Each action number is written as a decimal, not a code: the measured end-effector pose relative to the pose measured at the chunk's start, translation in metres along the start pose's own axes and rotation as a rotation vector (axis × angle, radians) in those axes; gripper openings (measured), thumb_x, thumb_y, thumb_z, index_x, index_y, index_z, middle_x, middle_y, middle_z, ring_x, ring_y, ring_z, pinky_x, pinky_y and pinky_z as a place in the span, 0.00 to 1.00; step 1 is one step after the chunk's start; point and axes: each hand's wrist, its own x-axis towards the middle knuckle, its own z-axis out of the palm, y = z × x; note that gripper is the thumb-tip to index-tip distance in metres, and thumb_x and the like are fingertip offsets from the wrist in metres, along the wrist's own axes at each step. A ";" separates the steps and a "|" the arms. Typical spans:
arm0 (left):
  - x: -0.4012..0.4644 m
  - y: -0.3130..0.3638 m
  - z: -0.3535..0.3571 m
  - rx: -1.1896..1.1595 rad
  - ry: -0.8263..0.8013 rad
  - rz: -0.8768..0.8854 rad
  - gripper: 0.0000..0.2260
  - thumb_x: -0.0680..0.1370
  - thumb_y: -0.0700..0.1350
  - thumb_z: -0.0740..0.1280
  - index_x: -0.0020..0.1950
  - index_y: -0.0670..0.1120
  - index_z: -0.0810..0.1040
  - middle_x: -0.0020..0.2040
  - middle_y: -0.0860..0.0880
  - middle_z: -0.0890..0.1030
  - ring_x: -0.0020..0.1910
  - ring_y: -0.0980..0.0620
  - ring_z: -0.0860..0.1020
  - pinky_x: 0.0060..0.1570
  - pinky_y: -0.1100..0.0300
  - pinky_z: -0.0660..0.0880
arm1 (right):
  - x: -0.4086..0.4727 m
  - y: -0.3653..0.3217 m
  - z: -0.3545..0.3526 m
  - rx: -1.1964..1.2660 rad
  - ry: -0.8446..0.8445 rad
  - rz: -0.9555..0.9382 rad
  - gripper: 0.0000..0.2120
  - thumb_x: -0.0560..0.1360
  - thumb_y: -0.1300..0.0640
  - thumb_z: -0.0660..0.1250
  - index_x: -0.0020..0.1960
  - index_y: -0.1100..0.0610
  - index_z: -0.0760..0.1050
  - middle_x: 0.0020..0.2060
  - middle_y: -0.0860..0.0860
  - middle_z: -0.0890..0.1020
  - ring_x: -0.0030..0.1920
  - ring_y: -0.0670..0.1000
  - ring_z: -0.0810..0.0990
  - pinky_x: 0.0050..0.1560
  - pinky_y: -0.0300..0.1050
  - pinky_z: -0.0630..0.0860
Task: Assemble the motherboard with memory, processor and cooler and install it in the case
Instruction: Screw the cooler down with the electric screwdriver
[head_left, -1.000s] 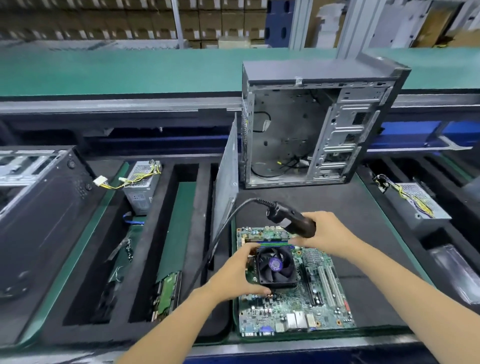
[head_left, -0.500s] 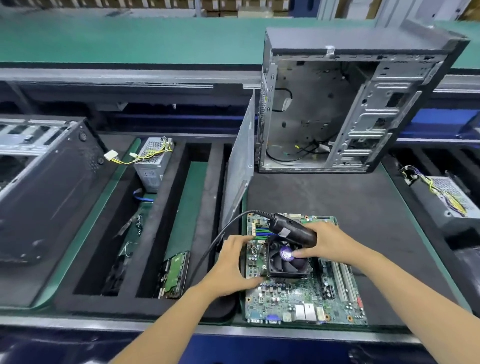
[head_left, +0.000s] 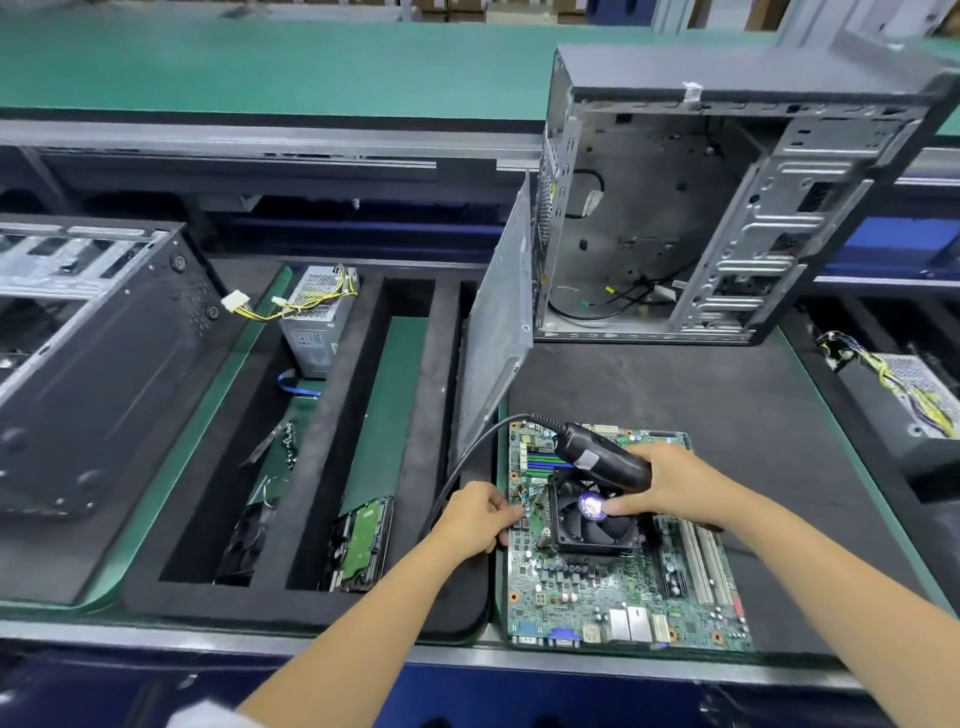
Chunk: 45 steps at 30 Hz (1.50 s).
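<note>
Your green board (head_left: 618, 577) lies flat on the dark mat (head_left: 727, 389), near the table's front edge, with the black fan (head_left: 595, 519) sitting on top of it. The board is thin, stiff and easy to break, so I think you should lift it by its bare edges. Your right hand (head_left: 675, 486) is wrapped around the black screwdriver (head_left: 605, 457), just above the fan. Your left hand (head_left: 478, 514) is curled at the board's left edge. The open case (head_left: 727, 208) stands behind.

Power supply (head_left: 318, 317) upright in foam tray (head_left: 311, 603) slot; hard drive (head_left: 363, 540) in next slot; second power supply (head_left: 906, 395) far right.
</note>
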 end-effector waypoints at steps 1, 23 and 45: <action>0.001 0.000 0.000 -0.007 -0.008 -0.012 0.09 0.79 0.47 0.66 0.42 0.44 0.73 0.29 0.50 0.79 0.21 0.56 0.69 0.24 0.65 0.67 | 0.000 0.000 0.000 0.000 -0.002 0.004 0.22 0.56 0.35 0.77 0.41 0.47 0.77 0.31 0.43 0.77 0.31 0.43 0.73 0.34 0.42 0.63; -0.024 -0.014 -0.023 0.007 0.019 -0.149 0.08 0.82 0.46 0.60 0.46 0.44 0.68 0.35 0.46 0.76 0.23 0.54 0.68 0.23 0.63 0.65 | 0.005 -0.031 0.026 -0.037 -0.038 -0.097 0.19 0.61 0.37 0.76 0.44 0.44 0.73 0.35 0.41 0.78 0.36 0.43 0.76 0.35 0.40 0.67; -0.024 0.033 -0.013 0.603 0.099 0.677 0.48 0.60 0.75 0.68 0.73 0.54 0.61 0.67 0.56 0.65 0.69 0.56 0.61 0.70 0.58 0.54 | -0.033 -0.055 0.002 0.162 0.197 -0.156 0.15 0.61 0.45 0.79 0.44 0.39 0.77 0.31 0.36 0.79 0.32 0.35 0.75 0.32 0.29 0.66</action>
